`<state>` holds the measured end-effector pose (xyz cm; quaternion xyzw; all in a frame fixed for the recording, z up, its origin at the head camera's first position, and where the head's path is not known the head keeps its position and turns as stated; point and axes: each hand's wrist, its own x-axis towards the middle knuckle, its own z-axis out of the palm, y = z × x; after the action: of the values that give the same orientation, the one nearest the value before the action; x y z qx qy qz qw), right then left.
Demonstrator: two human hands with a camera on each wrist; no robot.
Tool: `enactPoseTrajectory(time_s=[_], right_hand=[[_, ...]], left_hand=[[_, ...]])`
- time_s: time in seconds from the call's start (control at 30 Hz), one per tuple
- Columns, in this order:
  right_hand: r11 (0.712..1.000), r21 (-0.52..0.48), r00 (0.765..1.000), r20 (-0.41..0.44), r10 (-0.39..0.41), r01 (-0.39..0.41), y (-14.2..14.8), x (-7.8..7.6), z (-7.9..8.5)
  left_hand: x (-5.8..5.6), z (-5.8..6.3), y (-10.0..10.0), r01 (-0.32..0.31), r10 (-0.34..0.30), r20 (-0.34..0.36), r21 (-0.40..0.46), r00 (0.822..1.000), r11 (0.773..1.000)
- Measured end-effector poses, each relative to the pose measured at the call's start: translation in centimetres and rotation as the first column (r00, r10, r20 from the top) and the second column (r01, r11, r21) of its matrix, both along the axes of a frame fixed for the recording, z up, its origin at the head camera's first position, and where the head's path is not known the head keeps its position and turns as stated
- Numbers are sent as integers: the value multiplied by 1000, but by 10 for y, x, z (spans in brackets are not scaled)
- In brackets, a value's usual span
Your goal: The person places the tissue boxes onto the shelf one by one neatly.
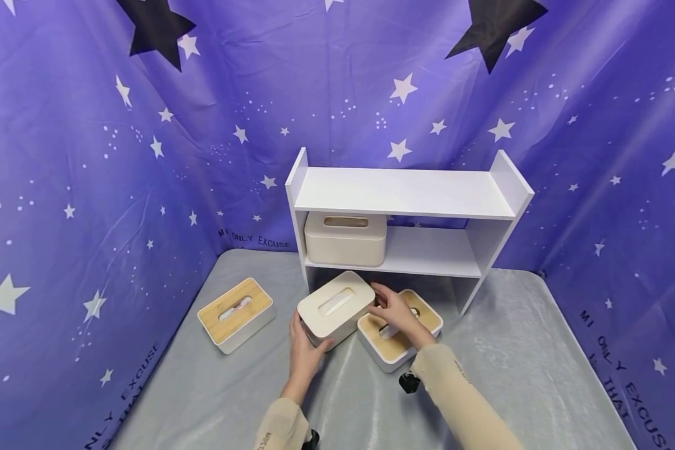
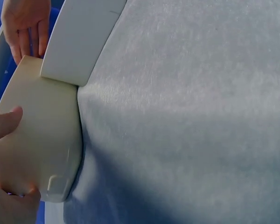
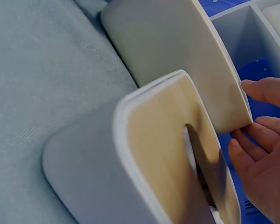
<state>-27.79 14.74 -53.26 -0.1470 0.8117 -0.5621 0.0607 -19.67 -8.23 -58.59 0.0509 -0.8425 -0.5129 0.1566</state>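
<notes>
A cream tissue box (image 1: 317,309) with a slotted lid sits on the cloth at the foot of the white shelf. My left hand (image 1: 305,357) grips its near left corner, thumb on the front wall. At the far right end, my right hand (image 1: 398,314) holds the lid edge and corner between thumb and fingers, as the right wrist view shows. Under my right forearm lies a white tissue box with a bamboo lid (image 3: 163,135), close against the cream one; the wrist covers part of its lid. The cream box's underside is hidden.
The white two-tier shelf (image 1: 399,190) stands at the back, with another cream tissue box (image 1: 345,249) on the left of its middle board. A second bamboo-lidded tissue box (image 1: 257,297) lies on the grey cloth (image 1: 169,400) at left. Purple starry curtains (image 1: 337,81) surround the table.
</notes>
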Motion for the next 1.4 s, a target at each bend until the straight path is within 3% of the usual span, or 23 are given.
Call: enactPoseTrajectory(time_s=[0.2,0.37,0.83,1.1,1.4], right_hand=[[998,-67,1000,22,-5,6,-2,2,-11],[996,-89,1000,10,5,-4,-3,6,-10],[981,-188,992,-107,-66,45,-14,17,3],[956,-284,958,-242,-152,80,-12,21,8],[954,-250,974,-112,-196,163,-7,35,13]], left_hand=[[0,1,-14,35,-35,-9,9,999,999],[-1,6,-25,72,-71,-28,42,997,997],[2,29,-48,117,-115,-31,72,993,991],[6,43,-48,114,-113,-26,55,993,992],[15,46,-46,138,-138,-15,50,990,989]])
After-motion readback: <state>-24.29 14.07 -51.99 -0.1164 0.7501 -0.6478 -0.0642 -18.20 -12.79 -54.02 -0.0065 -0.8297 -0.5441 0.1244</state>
